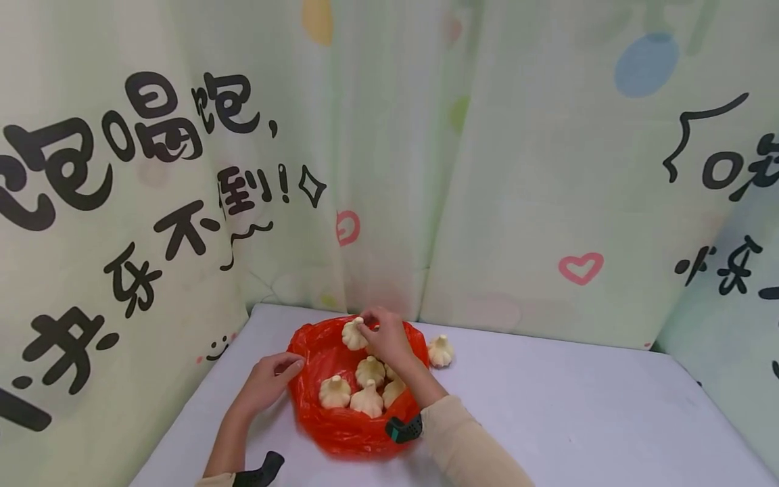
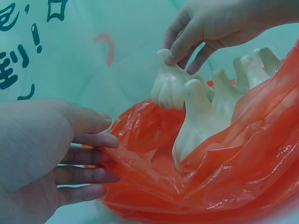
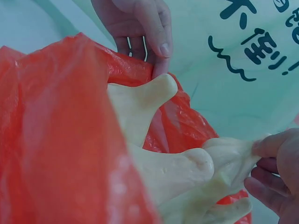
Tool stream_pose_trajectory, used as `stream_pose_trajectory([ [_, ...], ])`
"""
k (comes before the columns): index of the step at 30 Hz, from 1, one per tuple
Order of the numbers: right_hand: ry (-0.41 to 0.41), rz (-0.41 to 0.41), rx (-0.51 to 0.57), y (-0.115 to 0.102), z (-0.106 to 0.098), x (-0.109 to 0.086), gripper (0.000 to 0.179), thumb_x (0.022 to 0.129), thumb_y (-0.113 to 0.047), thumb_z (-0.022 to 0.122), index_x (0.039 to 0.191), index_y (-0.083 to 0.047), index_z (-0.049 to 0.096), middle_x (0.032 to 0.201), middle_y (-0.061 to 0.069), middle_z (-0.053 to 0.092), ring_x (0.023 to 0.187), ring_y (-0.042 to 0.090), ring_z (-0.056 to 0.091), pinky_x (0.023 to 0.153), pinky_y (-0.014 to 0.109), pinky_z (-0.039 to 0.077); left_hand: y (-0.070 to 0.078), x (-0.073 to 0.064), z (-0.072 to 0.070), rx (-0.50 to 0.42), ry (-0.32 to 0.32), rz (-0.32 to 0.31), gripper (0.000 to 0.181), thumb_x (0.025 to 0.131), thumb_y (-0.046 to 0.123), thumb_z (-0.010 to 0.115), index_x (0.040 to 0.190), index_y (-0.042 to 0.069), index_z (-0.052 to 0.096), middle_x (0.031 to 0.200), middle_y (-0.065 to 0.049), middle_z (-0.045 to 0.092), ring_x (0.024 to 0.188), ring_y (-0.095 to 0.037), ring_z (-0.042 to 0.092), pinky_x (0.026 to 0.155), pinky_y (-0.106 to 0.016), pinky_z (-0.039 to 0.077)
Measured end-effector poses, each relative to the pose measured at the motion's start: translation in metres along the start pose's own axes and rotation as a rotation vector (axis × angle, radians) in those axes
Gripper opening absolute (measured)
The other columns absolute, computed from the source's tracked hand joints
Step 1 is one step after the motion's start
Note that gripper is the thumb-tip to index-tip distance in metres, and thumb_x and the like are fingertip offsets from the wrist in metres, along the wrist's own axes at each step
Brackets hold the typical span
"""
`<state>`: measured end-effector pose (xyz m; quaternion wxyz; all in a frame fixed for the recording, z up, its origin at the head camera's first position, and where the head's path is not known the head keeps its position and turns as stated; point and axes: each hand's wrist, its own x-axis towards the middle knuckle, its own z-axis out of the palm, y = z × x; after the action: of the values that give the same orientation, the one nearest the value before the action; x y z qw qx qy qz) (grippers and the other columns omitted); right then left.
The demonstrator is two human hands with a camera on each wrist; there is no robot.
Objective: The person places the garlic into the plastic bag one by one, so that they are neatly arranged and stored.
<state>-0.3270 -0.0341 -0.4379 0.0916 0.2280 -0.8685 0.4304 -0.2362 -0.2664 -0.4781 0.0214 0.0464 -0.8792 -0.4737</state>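
Note:
My right hand [image 1: 387,338] pinches a white garlic bulb [image 1: 353,335] by its stem, with thumb and fingertips, over the far left part of a red plastic bag [image 1: 337,443]. In the left wrist view the held bulb hangs root end down. Several more garlic bulbs [image 1: 367,399] sit inside the bag, partly hidden by its wall and my right forearm. My left hand [image 1: 270,382] is at the bag's left rim, fingers fairly straight and fingertips [image 2: 105,175] touching the plastic.
One loose garlic bulb [image 1: 441,351] lies on the white table [image 1: 548,419] just right of the bag. A printed curtain [image 1: 523,169] with black characters stands behind and along both sides of the table.

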Motion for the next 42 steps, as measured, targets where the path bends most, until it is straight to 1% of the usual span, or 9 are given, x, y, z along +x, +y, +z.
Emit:
stream_pose_trajectory([
  [6, -0.008, 0.021, 0.005, 0.0, 0.005, -0.002, 0.012, 0.09, -0.017, 0.068, 0.101, -0.012, 0.069, 0.1, 0.004, 0.067, 0.092, 0.023, 0.061, 0.08, 0.029, 0.058, 0.001, -0.002, -0.001, 0.003, -0.002, -0.01, 0.027, 0.095, 0.028, 0.06, 0.117, 0.013, 0.068, 0.114, -0.004, 0.067, 0.104, -0.02, 0.059, 0.088, -0.037, 0.057],
  [10, -0.012, 0.01, 0.0, 0.001, 0.008, -0.002, 0.014, 0.09, -0.016, 0.069, 0.102, -0.011, 0.069, 0.1, 0.005, 0.068, 0.092, 0.024, 0.062, 0.079, 0.029, 0.059, 0.002, -0.003, -0.001, -0.005, 0.003, -0.009, 0.026, 0.095, 0.026, 0.06, 0.116, 0.013, 0.068, 0.114, -0.004, 0.067, 0.104, -0.02, 0.059, 0.087, -0.036, 0.057],
  [14, -0.013, -0.015, -0.013, 0.004, 0.011, -0.002, 0.013, 0.089, -0.014, 0.069, 0.101, -0.01, 0.07, 0.098, 0.005, 0.069, 0.09, 0.02, 0.061, 0.079, 0.029, 0.059, 0.002, -0.004, 0.001, -0.011, 0.01, -0.007, 0.026, 0.095, 0.025, 0.061, 0.116, 0.013, 0.068, 0.114, -0.005, 0.067, 0.104, -0.02, 0.059, 0.085, -0.035, 0.058],
  [22, -0.042, -0.015, -0.057, 0.007, 0.015, -0.001, 0.013, 0.089, -0.015, 0.069, 0.1, -0.01, 0.071, 0.099, 0.006, 0.069, 0.088, 0.018, 0.06, 0.078, 0.03, 0.059, 0.003, -0.006, 0.002, -0.012, 0.016, -0.014, 0.026, 0.095, 0.024, 0.061, 0.117, 0.013, 0.067, 0.114, -0.005, 0.067, 0.103, -0.02, 0.059, 0.084, -0.034, 0.058],
  [26, -0.062, 0.005, -0.073, 0.006, 0.017, -0.001, 0.012, 0.089, -0.017, 0.069, 0.099, -0.011, 0.072, 0.099, 0.003, 0.07, 0.088, 0.017, 0.06, 0.079, 0.029, 0.059, 0.004, -0.005, 0.0, -0.011, 0.016, -0.012, 0.026, 0.096, 0.025, 0.06, 0.118, 0.013, 0.067, 0.116, -0.005, 0.067, 0.105, -0.02, 0.059, 0.085, -0.035, 0.058],
  [29, -0.086, 0.041, -0.084, 0.005, 0.018, 0.001, 0.011, 0.09, -0.018, 0.069, 0.099, -0.014, 0.072, 0.098, 0.001, 0.07, 0.087, 0.016, 0.059, 0.078, 0.028, 0.059, 0.004, -0.002, -0.001, -0.013, 0.015, -0.006, 0.027, 0.096, 0.026, 0.06, 0.118, 0.013, 0.067, 0.117, -0.005, 0.067, 0.106, -0.021, 0.059, 0.085, -0.036, 0.058],
  [33, -0.114, 0.067, -0.097, 0.004, 0.018, 0.003, 0.012, 0.09, -0.018, 0.068, 0.1, -0.014, 0.072, 0.098, 0.001, 0.07, 0.085, 0.015, 0.058, 0.077, 0.027, 0.059, 0.005, 0.002, -0.002, -0.011, 0.014, 0.001, 0.027, 0.095, 0.027, 0.06, 0.118, 0.014, 0.067, 0.117, -0.004, 0.067, 0.106, -0.02, 0.059, 0.085, -0.035, 0.058],
  [38, -0.111, 0.082, -0.074, 0.001, 0.016, 0.004, 0.016, 0.089, -0.018, 0.069, 0.104, -0.013, 0.072, 0.101, 0.002, 0.07, 0.086, 0.016, 0.058, 0.077, 0.028, 0.059, 0.005, 0.003, -0.003, 0.001, 0.016, 0.009, 0.027, 0.095, 0.027, 0.06, 0.118, 0.013, 0.067, 0.116, -0.005, 0.067, 0.105, -0.02, 0.06, 0.086, -0.035, 0.058],
  [42, -0.102, 0.064, -0.076, -0.001, 0.014, 0.004, 0.018, 0.088, -0.016, 0.07, 0.104, -0.007, 0.071, 0.099, 0.007, 0.07, 0.086, 0.019, 0.059, 0.076, 0.031, 0.059, 0.002, 0.001, -0.003, 0.0, 0.018, -0.006, 0.028, 0.095, 0.027, 0.06, 0.118, 0.012, 0.067, 0.116, -0.006, 0.067, 0.104, -0.02, 0.06, 0.085, -0.035, 0.058],
])
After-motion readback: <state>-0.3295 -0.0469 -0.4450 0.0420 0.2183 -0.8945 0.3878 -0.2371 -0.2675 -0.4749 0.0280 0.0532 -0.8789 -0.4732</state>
